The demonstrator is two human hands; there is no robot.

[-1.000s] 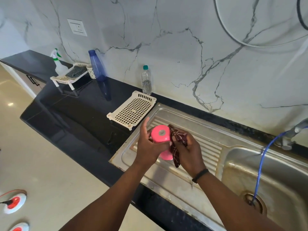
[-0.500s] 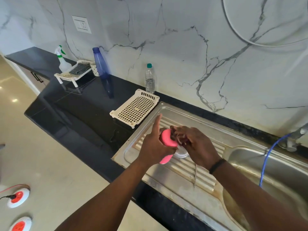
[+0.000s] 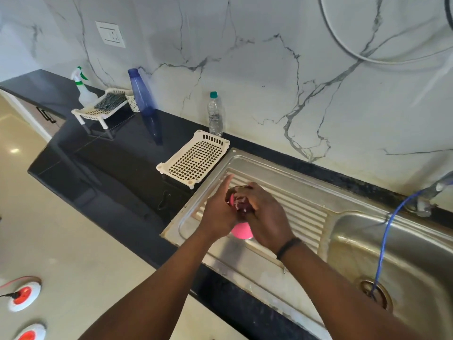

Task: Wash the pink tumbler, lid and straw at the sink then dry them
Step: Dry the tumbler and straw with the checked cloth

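Pink tumbler (image 3: 241,230) between both hands, no label legible.

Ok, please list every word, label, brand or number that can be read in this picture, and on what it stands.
No text can be read here.
Clear plastic water bottle with green cap: it has a label band, too small and blurred to read.
White wall socket plate: only switch and socket shapes, no legible marking.
Pink tumbler held in both hands: no print visible.
Tall blue plastic bottle: no label visible.
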